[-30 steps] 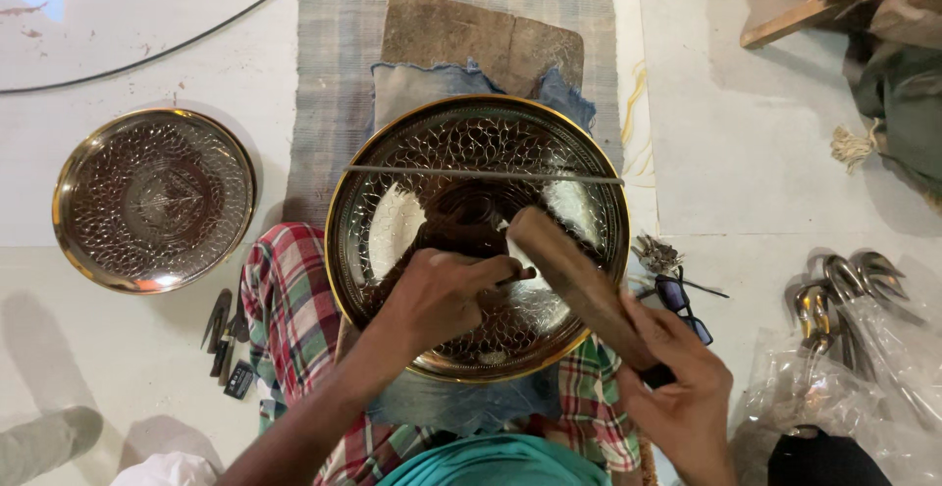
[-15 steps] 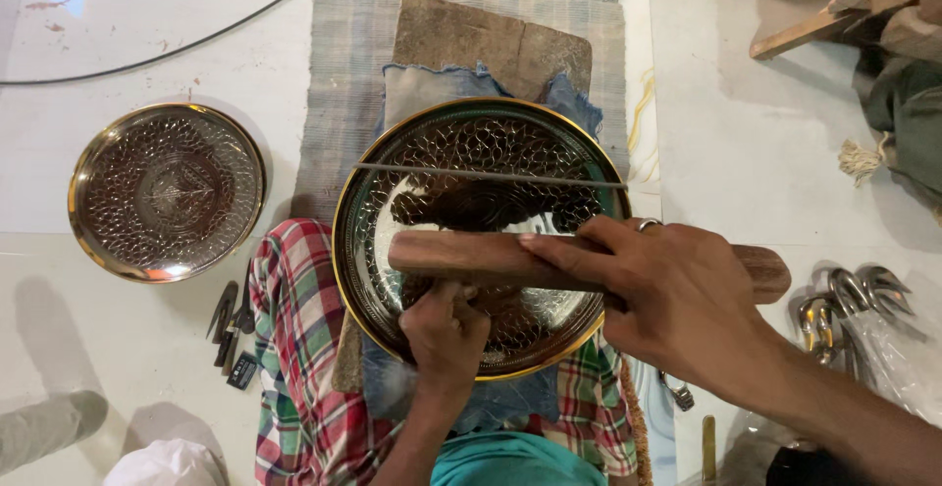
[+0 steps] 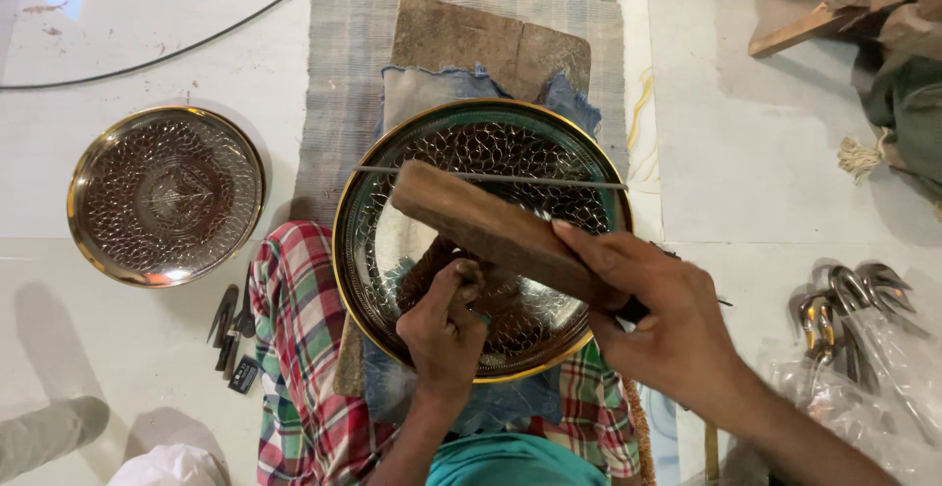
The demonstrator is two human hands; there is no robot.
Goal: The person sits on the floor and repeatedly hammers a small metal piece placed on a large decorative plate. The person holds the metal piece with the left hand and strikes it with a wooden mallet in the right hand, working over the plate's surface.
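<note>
My right hand grips the wood block over the big plate mid-frame — my left hand pinches a small tool. A crooked hit could dent the plate — or my fingers.

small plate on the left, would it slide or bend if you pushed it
The small plate looks like rigid, shiny metal, so it would probably slide on the smooth floor rather than bend. Lying flat on the floor, it seems unlikely to tip or roll.

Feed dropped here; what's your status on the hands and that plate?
Right hand grips wooden mallet, raised. Left hand pinches small tool on engraved plate. Thin rod lies across plate.
</note>
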